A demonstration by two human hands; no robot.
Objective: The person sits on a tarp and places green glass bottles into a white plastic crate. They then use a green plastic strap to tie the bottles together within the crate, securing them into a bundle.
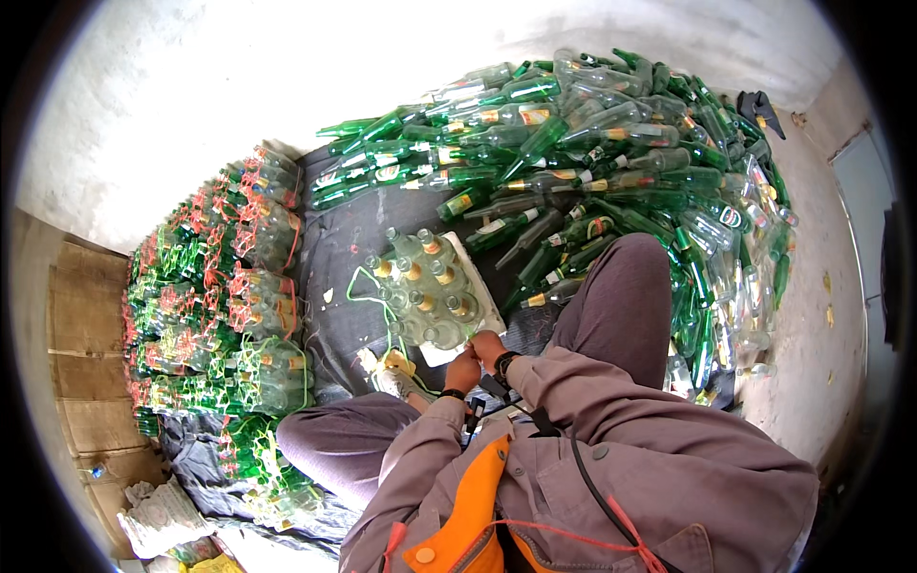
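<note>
A cluster of upright clear glass bottles (423, 301) stands on a white slab (478, 294) in front of me. At its near corner, my left hand (463, 371) and my right hand (489, 349) meet with fingers pinched together. A thin green strand shows at the fingertips; how it runs between them is too small to tell. Along the cluster's left side lies a loose loop of green plastic twine (387, 309), trailing towards my shoe (398, 384). Several bottles in the cluster bear gold neck labels.
A large heap of loose green and clear bottles (573, 136) curves from the back wall round to my right. Bundles tied with red and green twine (215, 286) are stacked on the left. Dark sheeting (337, 243) covers the floor. Cardboard (89, 344) lines the left wall.
</note>
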